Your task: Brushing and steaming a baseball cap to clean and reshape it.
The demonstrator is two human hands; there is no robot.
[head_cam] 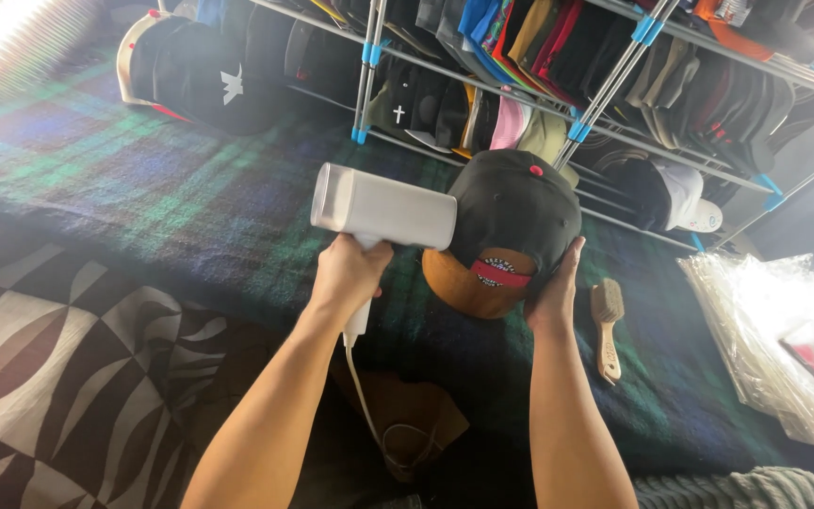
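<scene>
Gripping the handle of a white handheld garment steamer (383, 205), the left hand (349, 273) is clenched just below the steamer's boxy head, left of frame centre; its white cord (362, 391) trails down toward the bottom edge. The right hand (558, 287) cups the lower right side of a black snapback cap (511, 217) with a tan brim, fingers wrapped around the crown's edge, at centre frame. The steamer head sits just beside the cap's left side.

Cap looks light, crown soft and easily dented, brim stiff; best held at the brim or crown edge, as now. Steamer judged moderately heavy and smooth-shelled, so a full fist on the handle suits.

Underneath: dark plaid blanket (171, 188). Wooden brush (607, 325) lies near the right hand. Metal cap rack (605, 85) across the top.
</scene>
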